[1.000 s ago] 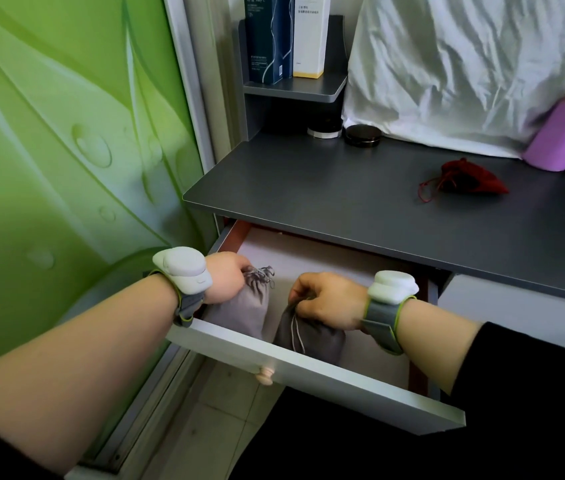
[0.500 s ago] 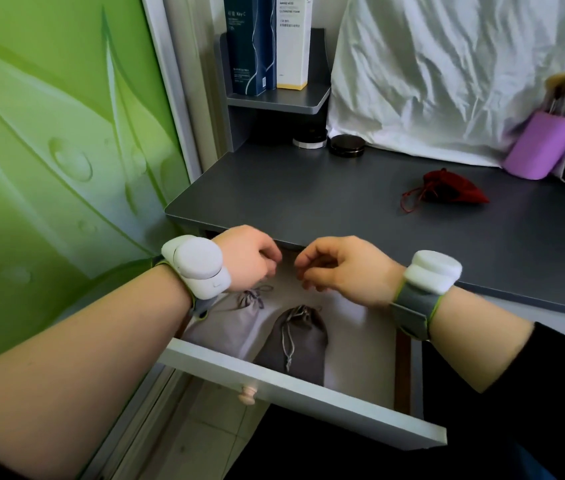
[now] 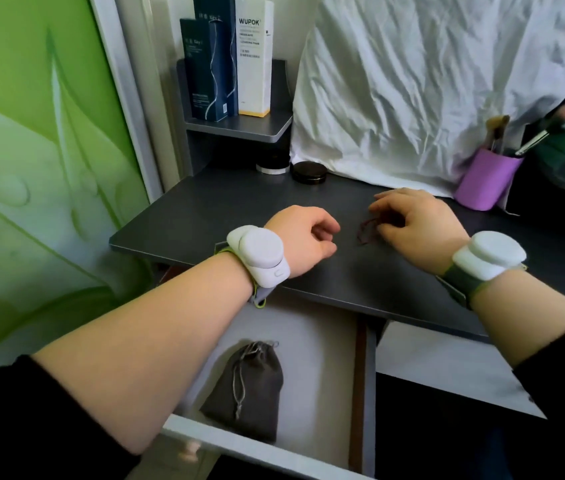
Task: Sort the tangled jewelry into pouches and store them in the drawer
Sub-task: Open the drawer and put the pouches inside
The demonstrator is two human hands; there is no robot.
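1. Head view: dark grey tabletop (image 3: pixel 225 216) runs along a crumpled white sheet (image 3: pixel 430 81), with a green patterned panel (image 3: pixel 31 133) at the left, boxes on a small shelf (image 3: pixel 239 128), a black round tin (image 3: pixel 309 172) and a purple cup (image 3: pixel 484 181) of brushes.
2. Half a second ago both hands hung over the open drawer (image 3: pixel 322 344); now both have risen above the tabletop.
3. Left hand (image 3: pixel 303 237) hovers with its fingers loosely curled and holds nothing.
4. Right hand (image 3: pixel 416 225) lies over the red pouch, which it hides; only the red drawstring (image 3: pixel 366 232) shows by its curled fingers (image 3: pixel 383 200). Whether they grip the pouch I cannot tell.
5. Dark grey pouch (image 3: pixel 246 386) lies in the drawer, drawstring closed; the left forearm now covers the spot where the lighter pouch lay.
6. Each wrist carries a white wristband device (image 3: pixel 258 256).
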